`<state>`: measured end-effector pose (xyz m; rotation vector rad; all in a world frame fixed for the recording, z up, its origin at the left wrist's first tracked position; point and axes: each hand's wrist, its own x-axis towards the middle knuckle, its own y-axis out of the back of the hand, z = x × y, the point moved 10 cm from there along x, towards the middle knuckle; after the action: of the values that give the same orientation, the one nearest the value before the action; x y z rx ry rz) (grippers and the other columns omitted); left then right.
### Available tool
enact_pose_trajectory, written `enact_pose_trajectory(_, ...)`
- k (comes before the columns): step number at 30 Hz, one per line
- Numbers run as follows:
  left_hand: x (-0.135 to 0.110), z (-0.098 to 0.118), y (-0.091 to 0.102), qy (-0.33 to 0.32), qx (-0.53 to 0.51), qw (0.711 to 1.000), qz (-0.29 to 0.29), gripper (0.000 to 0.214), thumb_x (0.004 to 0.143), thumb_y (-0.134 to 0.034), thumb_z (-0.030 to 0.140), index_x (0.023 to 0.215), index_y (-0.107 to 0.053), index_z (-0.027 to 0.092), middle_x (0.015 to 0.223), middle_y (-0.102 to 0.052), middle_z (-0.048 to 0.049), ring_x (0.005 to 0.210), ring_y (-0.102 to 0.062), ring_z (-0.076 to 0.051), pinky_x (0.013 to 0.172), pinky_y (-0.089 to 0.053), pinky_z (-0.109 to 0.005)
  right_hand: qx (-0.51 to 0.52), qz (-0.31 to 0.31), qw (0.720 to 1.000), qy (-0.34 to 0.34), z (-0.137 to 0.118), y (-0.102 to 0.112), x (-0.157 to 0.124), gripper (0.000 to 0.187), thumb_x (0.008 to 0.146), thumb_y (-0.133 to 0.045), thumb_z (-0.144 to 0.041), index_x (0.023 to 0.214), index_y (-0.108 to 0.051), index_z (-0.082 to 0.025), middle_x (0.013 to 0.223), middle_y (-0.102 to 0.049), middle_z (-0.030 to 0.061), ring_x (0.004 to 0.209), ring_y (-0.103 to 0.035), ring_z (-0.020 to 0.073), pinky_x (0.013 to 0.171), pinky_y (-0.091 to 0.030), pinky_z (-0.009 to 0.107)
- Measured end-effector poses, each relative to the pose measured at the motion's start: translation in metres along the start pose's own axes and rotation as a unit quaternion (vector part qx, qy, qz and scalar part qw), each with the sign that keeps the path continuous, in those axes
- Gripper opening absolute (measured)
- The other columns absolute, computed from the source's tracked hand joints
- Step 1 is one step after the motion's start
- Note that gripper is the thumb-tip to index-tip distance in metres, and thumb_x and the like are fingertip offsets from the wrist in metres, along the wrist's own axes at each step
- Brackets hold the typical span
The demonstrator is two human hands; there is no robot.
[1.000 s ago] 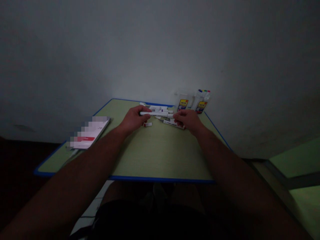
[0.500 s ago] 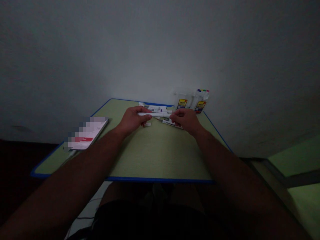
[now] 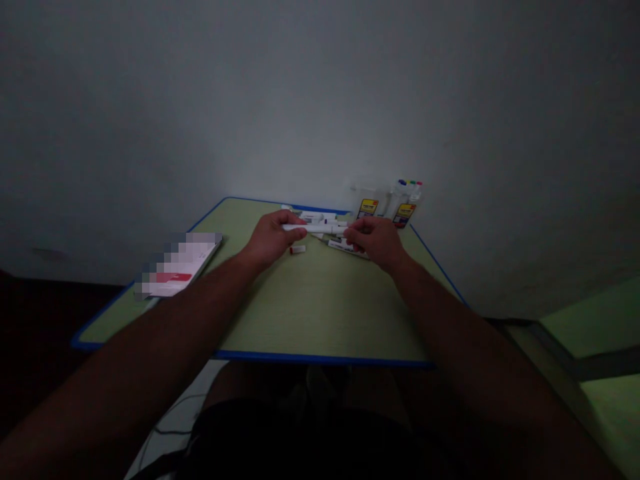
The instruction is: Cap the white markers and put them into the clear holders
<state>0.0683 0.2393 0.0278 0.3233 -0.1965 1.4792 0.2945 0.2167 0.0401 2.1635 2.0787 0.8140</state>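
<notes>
A white marker pen point(image 3: 318, 229) is held level above the far part of the table. My left hand point(image 3: 274, 239) pinches its left end between thumb and fingers. At the other end, the fingertips of my right hand point(image 3: 373, 240) are closed on the marker's tip or cap, which they partly hide. Beneath my hands lie several more white markers point(image 3: 316, 217) near the back edge, and another white marker point(image 3: 345, 249) close under my right hand. A small cap with a red end point(image 3: 297, 250) rests on the table beside my left fingers.
The light green table point(image 3: 320, 300) has a blue rim. Two clear plastic cases with yellow labels stand at the back right: one case point(image 3: 369, 200) and another case point(image 3: 406, 207) holding colour-ended markers. A flat device with a pixelated screen point(image 3: 180, 267) lies at left. The wall is behind.
The whole view has shifted slightly, so the table and hands sit a little further right. Both hands keep their hold on the marker. More of the red-ended cap shows.
</notes>
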Motion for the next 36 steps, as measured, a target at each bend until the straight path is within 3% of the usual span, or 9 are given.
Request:
enact_pose_trajectory(7, -0.001, -0.005, -0.002, 0.008, 0.006, 1.000, 0.005, 0.018, 0.062, -0.080, 0.026, 0.074, -0.069, 0.018, 0.059, -0.060, 0.0027, 0.049, -0.046, -0.011, 0.049, -0.035, -0.025, -0.005, 0.001, 1.000, -0.011, 0.001, 0.001, 0.001, 0.016, 0.075, -0.075, -0.032, 0.072, -0.068, -0.018, 0.059, -0.067, 0.0008, 0.046, -0.054, 0.0087, 0.044, -0.041, 0.020)
enact_pose_trajectory(13, 0.003, -0.007, 0.005, -0.009, -0.061, 0.998, 0.026, 0.033, 0.056, -0.081, 0.014, 0.085, -0.067, 0.018, 0.077, -0.067, 0.0020, 0.063, -0.058, -0.012, 0.061, -0.048, -0.026, 0.033, 0.012, 0.999, -0.022, 0.009, 0.002, 0.005, 0.022, 0.067, -0.079, -0.033, 0.079, -0.068, -0.018, 0.059, -0.065, -0.0011, 0.049, -0.057, 0.0102, 0.045, -0.043, 0.021)
enact_pose_trajectory(21, 0.005, -0.025, 0.011, 0.059, -0.135, 0.988, 0.044, 0.035, 0.055, -0.081, 0.008, 0.084, -0.065, 0.016, 0.074, -0.066, 0.0016, 0.062, -0.061, -0.011, 0.065, -0.053, -0.027, 0.103, 0.001, 0.995, 0.012, 0.006, -0.004, 0.007, 0.031, 0.061, -0.081, -0.032, 0.085, -0.065, -0.019, 0.066, -0.066, -0.0023, 0.051, -0.056, 0.0102, 0.047, -0.048, 0.024)
enact_pose_trajectory(36, 0.001, -0.020, -0.007, 0.093, -0.276, 0.957, -0.016, 0.028, 0.059, -0.085, 0.009, 0.086, -0.075, 0.012, 0.079, -0.073, -0.0046, 0.070, -0.067, -0.014, 0.073, -0.058, -0.027, -0.053, -0.004, 0.996, 0.065, 0.007, -0.009, 0.006, 0.020, 0.063, -0.081, -0.024, 0.080, -0.072, -0.018, 0.070, -0.070, -0.0002, 0.064, -0.062, 0.0133, 0.063, -0.049, 0.027)
